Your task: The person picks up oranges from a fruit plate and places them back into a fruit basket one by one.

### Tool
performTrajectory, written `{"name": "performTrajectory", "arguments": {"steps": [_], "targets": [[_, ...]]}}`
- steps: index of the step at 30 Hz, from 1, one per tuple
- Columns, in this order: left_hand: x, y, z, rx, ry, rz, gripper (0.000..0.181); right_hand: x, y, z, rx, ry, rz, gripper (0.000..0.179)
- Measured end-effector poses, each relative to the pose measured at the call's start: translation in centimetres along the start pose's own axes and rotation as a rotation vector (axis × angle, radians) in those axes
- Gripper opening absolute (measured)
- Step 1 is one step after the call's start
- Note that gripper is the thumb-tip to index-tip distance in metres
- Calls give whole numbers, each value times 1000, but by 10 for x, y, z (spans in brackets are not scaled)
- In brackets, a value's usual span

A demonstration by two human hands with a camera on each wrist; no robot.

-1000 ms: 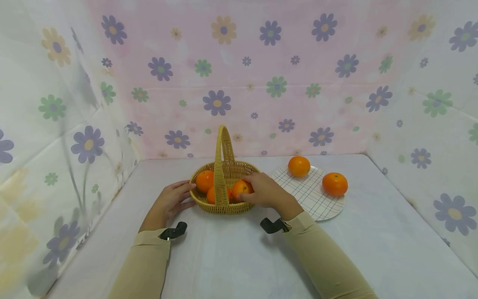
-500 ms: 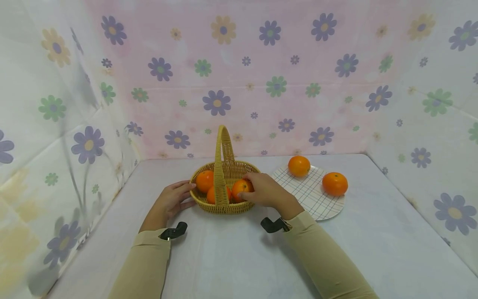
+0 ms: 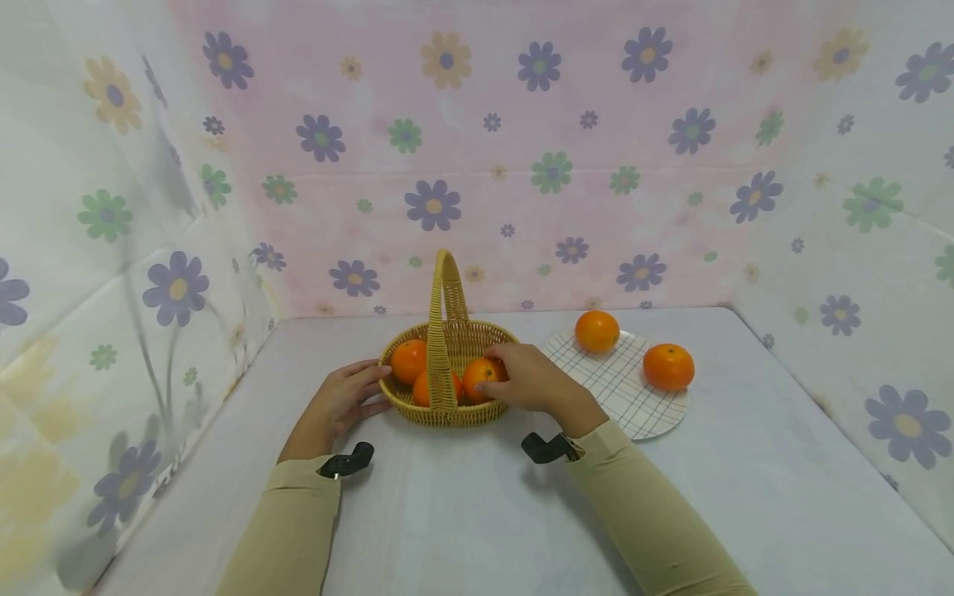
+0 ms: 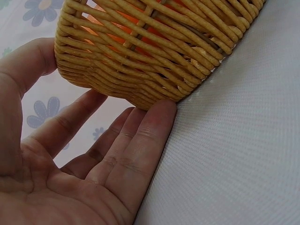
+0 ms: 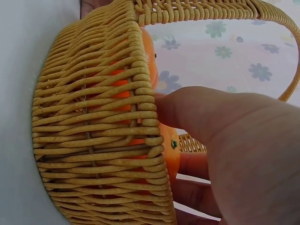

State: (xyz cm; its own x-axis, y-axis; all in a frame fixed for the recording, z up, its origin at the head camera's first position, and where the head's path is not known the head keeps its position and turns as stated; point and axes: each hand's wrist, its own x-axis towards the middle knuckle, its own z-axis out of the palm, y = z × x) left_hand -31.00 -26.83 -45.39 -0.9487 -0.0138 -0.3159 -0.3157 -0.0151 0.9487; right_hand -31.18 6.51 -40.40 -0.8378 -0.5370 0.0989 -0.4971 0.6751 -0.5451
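Floral cloth (image 3: 492, 228) hangs behind and beside a pale tabletop (image 3: 432, 513). From the left, a person's left hand (image 3: 346, 399) touches the end of a wicker basket (image 3: 465, 417), its fingers spread and fairly straight, thumb near the rim and the others lower on the wall. The basket stands upright, its handle (image 3: 437, 331) arching over the middle, with 3 oranges inside: a left orange (image 3: 408, 362), a middle orange (image 3: 421, 389) and a right orange (image 3: 480, 379). The right hand (image 3: 532, 381) reaches over the rim and pinches the right orange between thumb and fingers. Farther right, a checked plate (image 3: 611, 393) carries 2 more, set apart: a rear orange (image 3: 596, 331) and a front orange (image 3: 668, 367).

Judging by this layout, the left orange and middle orange look settled, and the right orange is not yet let go; the 2 on the plate are untouched. Whether the gripped fruit is arriving or leaving, I cannot tell.

Some left fingertips disappear behind the basket, and the left wrist view shows fruit only as glimpses through the weave. The handle hides part of the middle orange. The right hand covers the right orange's far side, so whether that fruit rests on the basket's bottom is unclear.
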Motion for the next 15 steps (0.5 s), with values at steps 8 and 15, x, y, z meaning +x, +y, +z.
{"name": "performTrajectory", "arguments": {"steps": [8,15], "targets": [[0,0,0,1,0,-1,68,0,0,-3,-23,12,-9,55],[1,-1,0,1,-3,4,65,-2,-1,-8,-25,40,-1,52]]}}
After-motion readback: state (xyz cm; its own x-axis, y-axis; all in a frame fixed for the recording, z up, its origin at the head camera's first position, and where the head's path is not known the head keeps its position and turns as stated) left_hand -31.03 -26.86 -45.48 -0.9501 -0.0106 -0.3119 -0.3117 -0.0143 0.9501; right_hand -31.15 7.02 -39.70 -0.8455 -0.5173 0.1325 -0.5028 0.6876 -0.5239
